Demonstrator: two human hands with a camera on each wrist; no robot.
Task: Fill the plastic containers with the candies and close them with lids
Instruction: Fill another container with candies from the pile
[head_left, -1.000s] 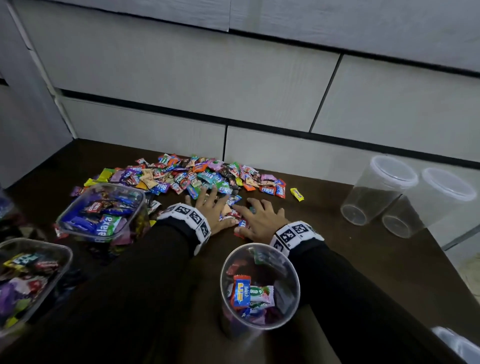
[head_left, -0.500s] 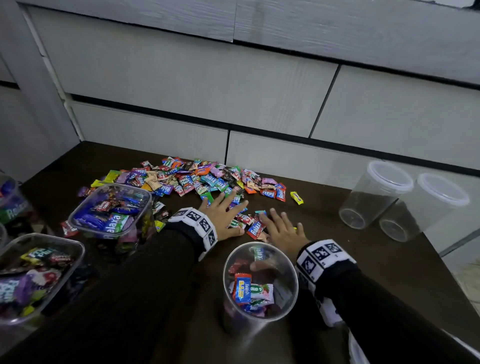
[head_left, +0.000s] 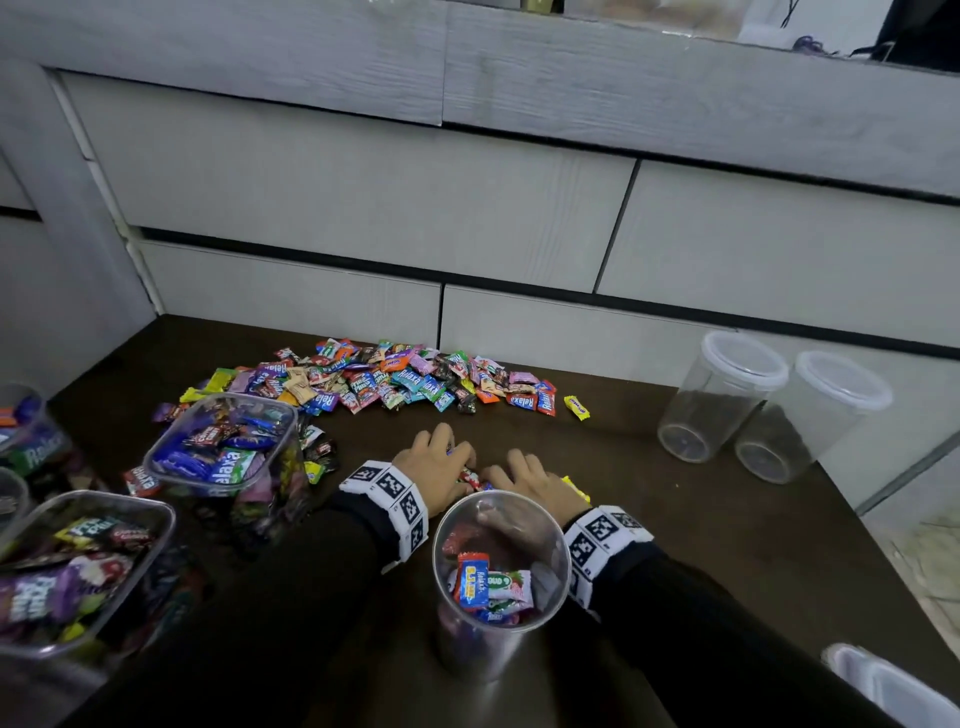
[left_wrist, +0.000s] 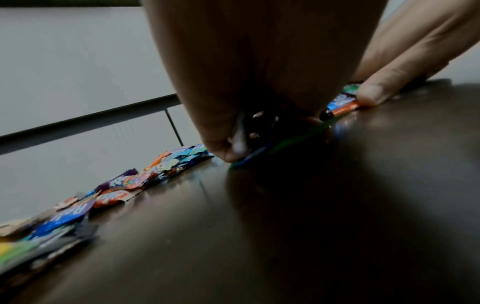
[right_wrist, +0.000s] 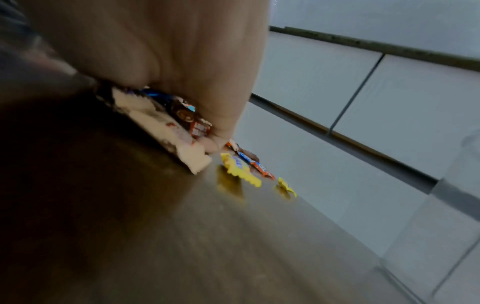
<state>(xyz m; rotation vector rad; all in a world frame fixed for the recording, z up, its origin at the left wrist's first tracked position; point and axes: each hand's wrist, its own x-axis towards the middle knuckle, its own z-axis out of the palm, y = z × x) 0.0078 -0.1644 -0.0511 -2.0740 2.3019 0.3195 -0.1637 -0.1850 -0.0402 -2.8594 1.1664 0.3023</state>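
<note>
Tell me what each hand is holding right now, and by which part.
Both the left hand and right hand are cupped over a small clump of wrapped candies on the table, gathering them between the fingers. No exact grip point shows.

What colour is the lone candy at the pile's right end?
Yellow candy; clearest in the head view.

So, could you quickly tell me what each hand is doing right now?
Left hand: curled round candies on the table.
Right hand: likewise, gathering the same candies.
</note>
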